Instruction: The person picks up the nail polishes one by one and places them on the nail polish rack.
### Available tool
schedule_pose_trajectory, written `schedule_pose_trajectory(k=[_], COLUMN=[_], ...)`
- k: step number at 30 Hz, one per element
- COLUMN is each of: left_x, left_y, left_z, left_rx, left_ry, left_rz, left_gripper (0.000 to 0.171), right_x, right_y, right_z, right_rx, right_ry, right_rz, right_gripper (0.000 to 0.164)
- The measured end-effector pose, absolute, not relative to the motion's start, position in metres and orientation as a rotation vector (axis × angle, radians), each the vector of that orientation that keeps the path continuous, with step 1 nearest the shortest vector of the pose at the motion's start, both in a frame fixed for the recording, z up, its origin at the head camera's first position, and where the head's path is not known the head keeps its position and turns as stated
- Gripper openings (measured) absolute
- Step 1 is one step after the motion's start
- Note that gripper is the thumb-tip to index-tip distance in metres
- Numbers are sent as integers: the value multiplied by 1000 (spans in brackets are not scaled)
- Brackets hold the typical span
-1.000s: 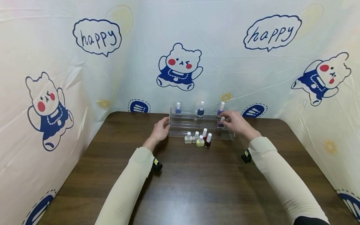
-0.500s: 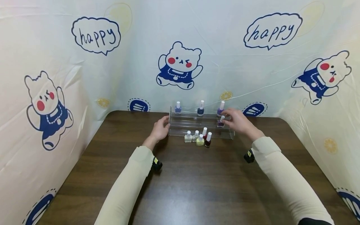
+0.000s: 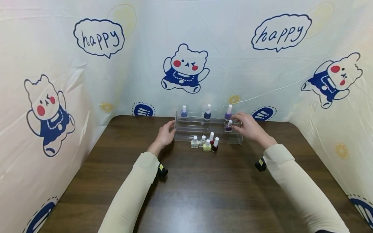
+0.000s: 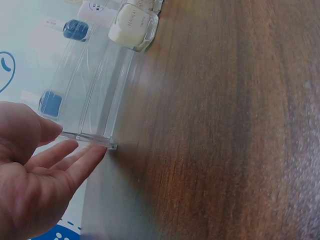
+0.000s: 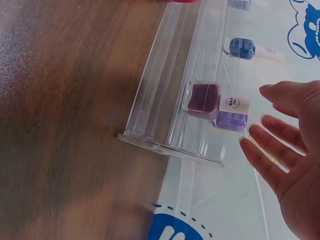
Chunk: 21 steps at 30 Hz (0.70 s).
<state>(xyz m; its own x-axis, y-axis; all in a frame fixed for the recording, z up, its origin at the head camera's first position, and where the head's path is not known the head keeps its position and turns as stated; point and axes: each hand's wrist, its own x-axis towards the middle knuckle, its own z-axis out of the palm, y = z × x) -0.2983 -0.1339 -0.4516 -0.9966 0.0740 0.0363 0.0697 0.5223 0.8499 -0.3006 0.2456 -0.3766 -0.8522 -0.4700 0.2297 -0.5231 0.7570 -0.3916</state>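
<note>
A clear tiered acrylic rack stands at the back of the table. My left hand touches the rack's left end panel with fairly straight fingers. Beside the rack's right end, my right hand is spread, with a gap between its fingers and the bottles in the right wrist view. A dark purple nail polish bottle stands on the middle tier. Behind it, on the top tier, is a lighter purple nail polish. A navy nail polish and a periwinkle-blue one share that tier.
In front of the rack, several nail polish bottles cluster on the brown wooden table: a whitish one, a yellow one and a dark red one among them. A printed cloth encloses the back and sides.
My right hand's fingers have let go of the dark purple nail polish, and the hand has drawn slightly right. The bottle stays on the middle tier. My left hand keeps its place.
</note>
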Motion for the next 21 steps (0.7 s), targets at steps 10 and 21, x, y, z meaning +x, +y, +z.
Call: schedule_pose_trajectory(k=[10, 21], left_x=[-298, -299], left_y=[-134, -133], left_z=[-451, -451], left_rx=[133, 131], left_ry=[2745, 2738], left_rz=[1513, 1516], left_gripper=[48, 48], right_x=[-293, -285], right_y=[241, 237], right_z=[-376, -381], right_rx=[846, 851], right_ry=[-2775, -2774], right_rz=[727, 817], right_gripper=[35, 33])
